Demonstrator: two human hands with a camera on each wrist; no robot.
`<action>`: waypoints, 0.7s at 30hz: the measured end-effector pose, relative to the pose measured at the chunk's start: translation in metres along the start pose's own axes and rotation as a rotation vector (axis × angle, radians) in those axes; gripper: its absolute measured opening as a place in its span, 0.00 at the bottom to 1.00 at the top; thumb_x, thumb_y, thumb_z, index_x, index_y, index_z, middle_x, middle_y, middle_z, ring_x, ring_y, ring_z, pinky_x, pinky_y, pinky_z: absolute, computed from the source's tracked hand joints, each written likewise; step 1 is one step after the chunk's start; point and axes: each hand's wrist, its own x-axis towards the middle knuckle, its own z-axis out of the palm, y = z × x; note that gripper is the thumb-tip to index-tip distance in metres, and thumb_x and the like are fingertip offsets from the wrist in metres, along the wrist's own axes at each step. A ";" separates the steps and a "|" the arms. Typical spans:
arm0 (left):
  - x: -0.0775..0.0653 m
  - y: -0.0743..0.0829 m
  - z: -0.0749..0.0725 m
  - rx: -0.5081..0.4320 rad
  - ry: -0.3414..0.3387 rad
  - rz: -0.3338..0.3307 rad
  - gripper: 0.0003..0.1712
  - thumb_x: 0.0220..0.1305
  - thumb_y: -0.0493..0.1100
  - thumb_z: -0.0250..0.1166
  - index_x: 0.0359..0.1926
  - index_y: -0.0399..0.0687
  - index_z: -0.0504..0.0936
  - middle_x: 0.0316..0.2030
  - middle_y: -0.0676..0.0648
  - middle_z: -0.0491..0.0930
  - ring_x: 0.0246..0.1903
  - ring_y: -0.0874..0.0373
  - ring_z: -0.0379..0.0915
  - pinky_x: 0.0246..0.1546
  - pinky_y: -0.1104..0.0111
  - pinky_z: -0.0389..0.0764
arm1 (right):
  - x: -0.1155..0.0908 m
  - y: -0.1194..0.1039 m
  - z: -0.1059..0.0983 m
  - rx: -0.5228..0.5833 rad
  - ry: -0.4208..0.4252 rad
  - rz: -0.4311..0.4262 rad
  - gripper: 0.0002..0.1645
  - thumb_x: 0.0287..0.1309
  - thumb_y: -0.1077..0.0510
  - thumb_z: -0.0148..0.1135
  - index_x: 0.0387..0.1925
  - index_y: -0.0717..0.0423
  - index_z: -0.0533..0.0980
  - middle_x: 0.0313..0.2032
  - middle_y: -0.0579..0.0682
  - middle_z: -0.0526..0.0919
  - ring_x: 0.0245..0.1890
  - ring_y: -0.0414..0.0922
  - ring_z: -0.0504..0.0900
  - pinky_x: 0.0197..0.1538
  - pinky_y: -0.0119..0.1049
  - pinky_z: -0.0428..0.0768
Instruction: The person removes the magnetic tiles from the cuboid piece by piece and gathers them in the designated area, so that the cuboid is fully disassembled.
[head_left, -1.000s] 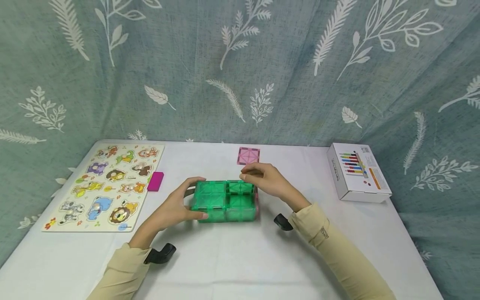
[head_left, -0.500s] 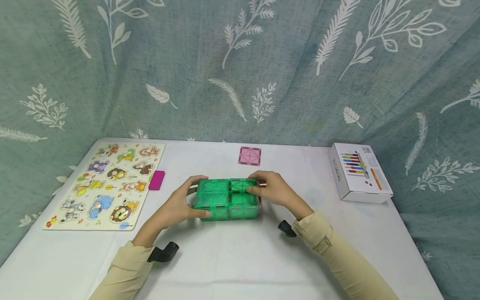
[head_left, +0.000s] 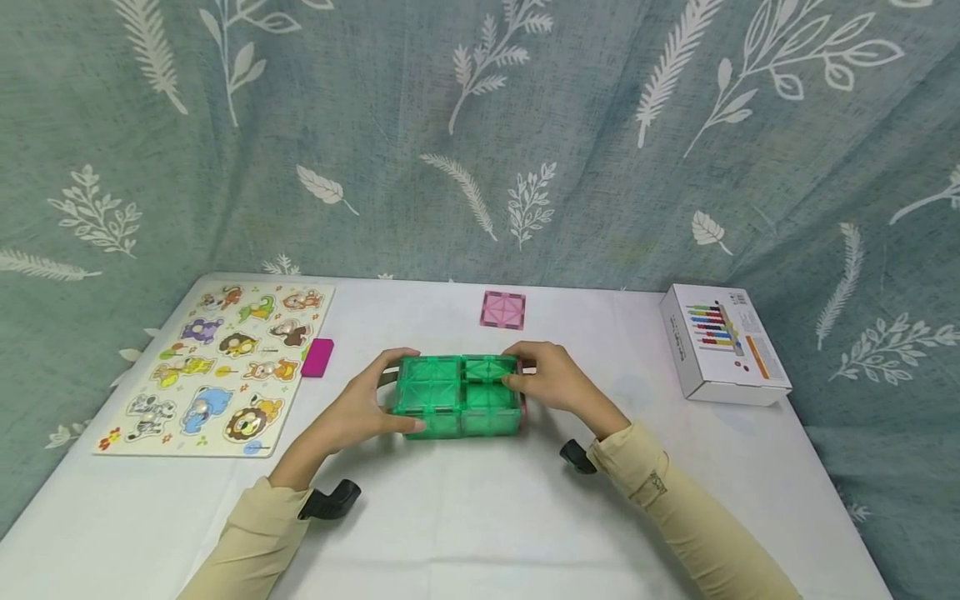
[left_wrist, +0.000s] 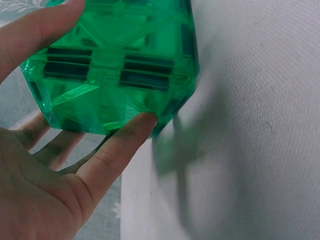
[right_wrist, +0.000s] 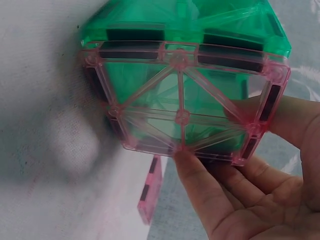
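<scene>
A long box of green translucent magnetic tiles [head_left: 429,382] sits mid-table, its top covered at the left and partly uncovered at the right. My left hand [head_left: 354,417] grips the left end, thumb along the front and fingers behind. At the back right corner my right hand [head_left: 558,379] pinches the upper green tile, its thumb over the gap in the top. A pink magnetic tile [right_wrist: 182,117] stands across the right end in the right wrist view, with a fingertip touching its edge. Behind the box lies a loose pink square tile [head_left: 502,310].
An animal peg puzzle board [head_left: 217,367] lies at the left, with a small magenta block [head_left: 317,357] by its right edge. A white box with a bead abacus picture [head_left: 723,346] stands at the right. A patterned curtain [head_left: 390,125] hangs behind the table.
My right hand has come down to the box's back right corner, its thumb now over the gap in the top. My left hand has kept its grip.
</scene>
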 end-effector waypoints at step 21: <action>0.002 -0.004 0.001 -0.026 0.000 0.016 0.57 0.45 0.45 0.83 0.73 0.59 0.60 0.76 0.42 0.57 0.74 0.31 0.54 0.58 0.39 0.76 | 0.001 0.005 0.000 0.037 0.007 -0.003 0.19 0.63 0.57 0.64 0.55 0.54 0.81 0.54 0.55 0.85 0.60 0.57 0.82 0.60 0.54 0.81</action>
